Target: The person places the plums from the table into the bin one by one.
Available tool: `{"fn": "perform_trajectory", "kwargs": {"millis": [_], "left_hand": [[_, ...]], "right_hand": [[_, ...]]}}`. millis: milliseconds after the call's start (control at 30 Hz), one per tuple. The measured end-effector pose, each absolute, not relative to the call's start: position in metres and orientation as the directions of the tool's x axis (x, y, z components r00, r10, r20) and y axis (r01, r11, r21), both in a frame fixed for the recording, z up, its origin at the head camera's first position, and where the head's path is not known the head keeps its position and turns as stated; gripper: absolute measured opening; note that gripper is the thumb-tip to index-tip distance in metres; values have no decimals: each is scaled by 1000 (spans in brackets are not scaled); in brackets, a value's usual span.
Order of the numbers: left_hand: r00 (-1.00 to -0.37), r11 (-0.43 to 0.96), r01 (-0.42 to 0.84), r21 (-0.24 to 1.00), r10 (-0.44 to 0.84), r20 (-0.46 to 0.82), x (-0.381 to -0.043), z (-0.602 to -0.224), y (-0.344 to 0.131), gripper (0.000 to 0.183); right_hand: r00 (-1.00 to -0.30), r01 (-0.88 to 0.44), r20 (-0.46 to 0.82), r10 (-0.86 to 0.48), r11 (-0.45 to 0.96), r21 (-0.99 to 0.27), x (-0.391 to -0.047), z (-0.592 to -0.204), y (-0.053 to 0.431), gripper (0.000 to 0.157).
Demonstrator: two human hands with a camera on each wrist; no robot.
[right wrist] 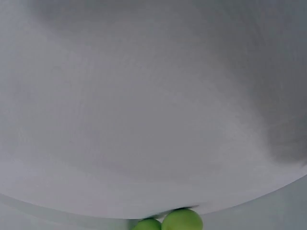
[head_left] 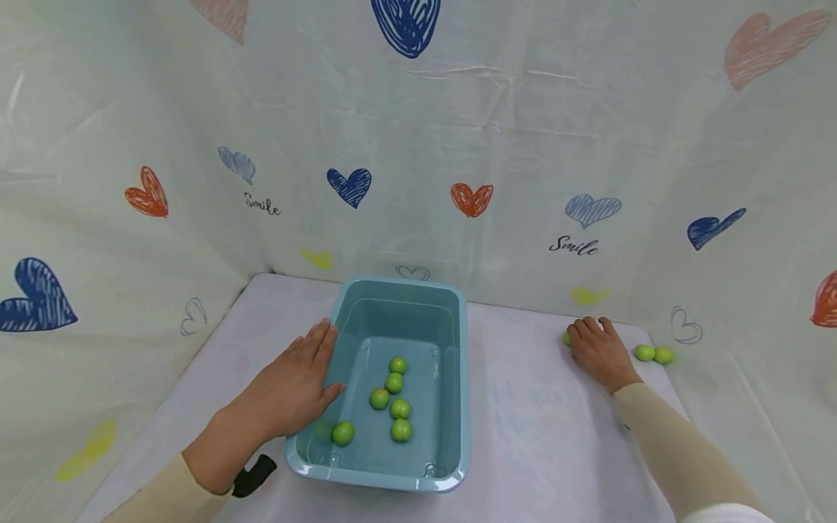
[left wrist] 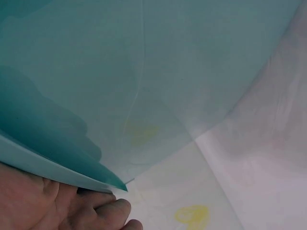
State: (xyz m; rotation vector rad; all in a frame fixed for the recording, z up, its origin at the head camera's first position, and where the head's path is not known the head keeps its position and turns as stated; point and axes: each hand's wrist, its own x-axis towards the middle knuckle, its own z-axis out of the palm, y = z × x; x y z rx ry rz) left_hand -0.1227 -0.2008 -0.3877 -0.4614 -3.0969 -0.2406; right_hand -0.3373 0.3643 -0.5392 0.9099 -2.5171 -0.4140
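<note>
Reaching seems the step: in the head view, the right hand (head_left: 601,354) half-hides one green fruit (head_left: 566,338), its hold untellable; a sure pinch is needed. The left hand (head_left: 289,388), straight-fingered, rests at nine o'clock on the plastic tub (head_left: 428,378), six round fruits (head_left: 394,383) inside. Left wrist: smooth, thin rim (left wrist: 43,165). Right wrist: two fruits (right wrist: 182,220), six o'clock.

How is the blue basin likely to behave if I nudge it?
The blue basin looks like glossy plastic with thin walls, so it is probably stiff and light. Its broad, low shape suggests it should slide rather than tip. The round green fruits lie loose inside with bare space around them, so they would likely roll.
</note>
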Motion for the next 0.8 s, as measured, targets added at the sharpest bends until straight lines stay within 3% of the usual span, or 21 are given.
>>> {"fn": "perform_trajectory", "kwargs": {"millis": [800], "left_hand": [[-954,943,298,144,298,24,-122,-385,-199,86]], "right_hand": [[-622,-539,374,-688,723,432,-325,-508,296,34]]}}
